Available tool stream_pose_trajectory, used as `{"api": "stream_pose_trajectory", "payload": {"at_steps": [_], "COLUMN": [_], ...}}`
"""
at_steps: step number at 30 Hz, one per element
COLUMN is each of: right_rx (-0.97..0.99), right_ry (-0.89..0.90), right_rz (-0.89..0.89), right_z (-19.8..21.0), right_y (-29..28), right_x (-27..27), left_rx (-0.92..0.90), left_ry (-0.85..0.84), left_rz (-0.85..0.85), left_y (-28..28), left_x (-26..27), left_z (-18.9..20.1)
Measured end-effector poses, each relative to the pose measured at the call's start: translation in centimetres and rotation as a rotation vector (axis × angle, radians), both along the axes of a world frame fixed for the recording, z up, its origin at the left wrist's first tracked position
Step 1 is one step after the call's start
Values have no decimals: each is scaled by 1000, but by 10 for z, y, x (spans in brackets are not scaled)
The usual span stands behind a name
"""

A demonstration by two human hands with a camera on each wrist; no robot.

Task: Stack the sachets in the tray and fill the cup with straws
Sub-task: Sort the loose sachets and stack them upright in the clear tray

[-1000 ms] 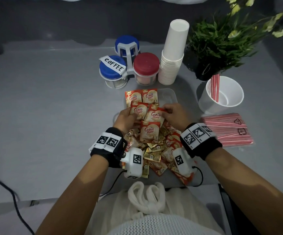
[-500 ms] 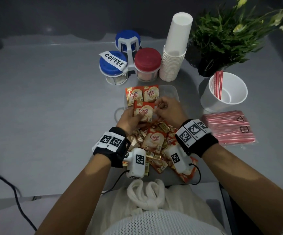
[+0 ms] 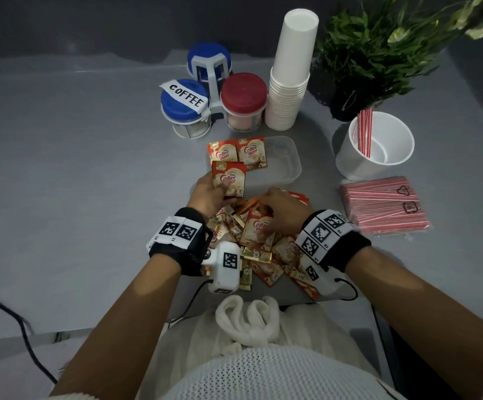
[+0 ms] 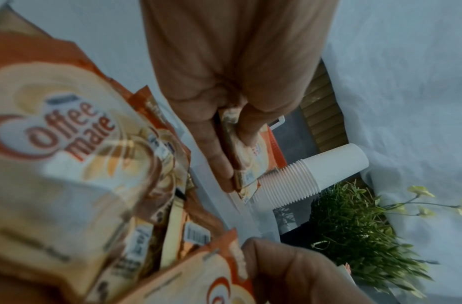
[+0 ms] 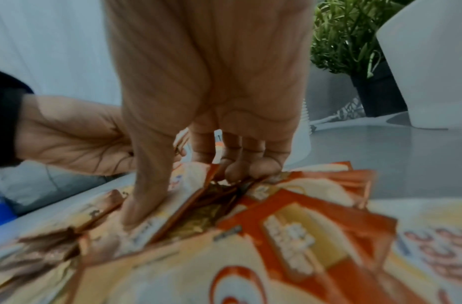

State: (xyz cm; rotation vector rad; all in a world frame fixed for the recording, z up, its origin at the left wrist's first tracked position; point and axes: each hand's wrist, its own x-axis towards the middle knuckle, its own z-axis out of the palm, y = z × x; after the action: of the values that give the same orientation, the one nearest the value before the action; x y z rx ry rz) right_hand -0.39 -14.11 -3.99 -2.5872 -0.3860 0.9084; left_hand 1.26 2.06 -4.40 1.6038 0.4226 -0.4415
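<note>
A clear plastic tray (image 3: 285, 161) holds two Coffee mate sachets (image 3: 237, 153) side by side at its left end. My left hand (image 3: 210, 194) pinches another sachet (image 3: 229, 180) between thumb and fingers over the tray's near-left corner; the left wrist view shows the same sachet (image 4: 250, 164) in that hand (image 4: 232, 162). My right hand (image 3: 280, 209) lies on the loose pile of sachets (image 3: 260, 246). There its thumb (image 5: 144, 205) presses on a sachet (image 5: 188, 191) whose edge the curled fingers (image 5: 245, 168) lift. The white cup (image 3: 379, 157) holds a few red-striped straws (image 3: 364, 131).
A wrapped pack of straws (image 3: 381, 206) lies right of the pile. Behind the tray stand lidded jars labelled COFFEE (image 3: 185, 108), a stack of paper cups (image 3: 290, 76) and a potted plant (image 3: 379, 53). A cable (image 3: 17, 327) runs along the near left.
My right hand has left the sachet at the tray and drawn back onto the pile. The left hand keeps its sachet at the tray's near-left corner.
</note>
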Motion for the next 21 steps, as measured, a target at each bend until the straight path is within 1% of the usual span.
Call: {"api": "stream_pose_trajectory", "payload": {"at_steps": [2, 3, 6, 9, 12, 15, 21], "right_rx": [2, 39, 234, 325, 436, 447, 546], "right_ry": [2, -3, 47, -28, -29, -84, -11], "right_rz": [20, 16, -70, -67, -185, -252, -490], "right_z": [0, 2, 15, 29, 36, 38, 28], "right_y": [-2, -3, -10, -14, -16, -16, -5], "right_x": [0, 1, 7, 21, 32, 39, 46], "left_rx": [2, 2, 9, -6, -74, -110, -141], "left_ry": [-4, -4, 3, 10, 16, 26, 34], "left_rz": [2, 2, -7, -61, -113, -131, -131], "left_y": [1, 2, 2, 0, -4, -9, -13], "left_x": [0, -1, -1, -1, -1, 0, 2], "left_z": [0, 0, 2, 7, 12, 17, 18]}}
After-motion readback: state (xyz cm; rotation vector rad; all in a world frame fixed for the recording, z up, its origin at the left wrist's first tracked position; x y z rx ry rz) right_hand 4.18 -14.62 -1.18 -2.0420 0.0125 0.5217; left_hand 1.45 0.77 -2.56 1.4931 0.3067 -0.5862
